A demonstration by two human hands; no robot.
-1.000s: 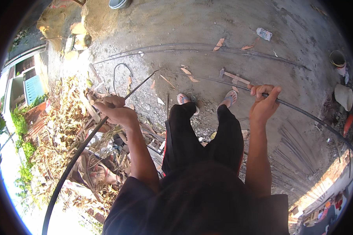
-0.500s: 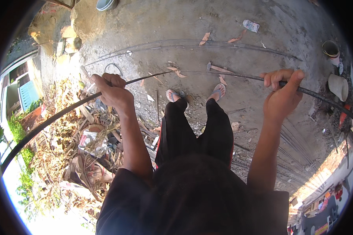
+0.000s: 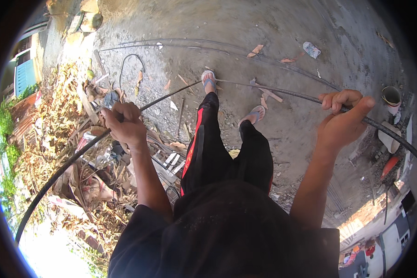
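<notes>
My left hand (image 3: 125,123) grips a long dark bar (image 3: 65,166) that curves down to the lower left and runs toward my forward sandaled foot (image 3: 208,82). My right hand (image 3: 345,112) is closed round a ribbed metal bar (image 3: 289,93) crossing from that foot to the right edge; whether both hands hold one continuous bar I cannot tell. The bar passes at my left foot, whether under the sole is unclear. My other sandaled foot (image 3: 254,116) stands farther back. A hammer-like wooden-handled tool (image 3: 268,91) lies on the ground by the bar.
Thin rods (image 3: 190,46) lie across the concrete ground (image 3: 264,25). A debris and dry-leaf heap (image 3: 88,194) fills the left, with a hooked dark piece (image 3: 132,59) beyond. A bucket (image 3: 390,96), a pale container (image 3: 388,138) and an orange object (image 3: 390,165) sit at the right.
My left foot has stepped forward to the bar. My right hand has moved rightward and my left hand slightly left since a second ago, both still gripping.
</notes>
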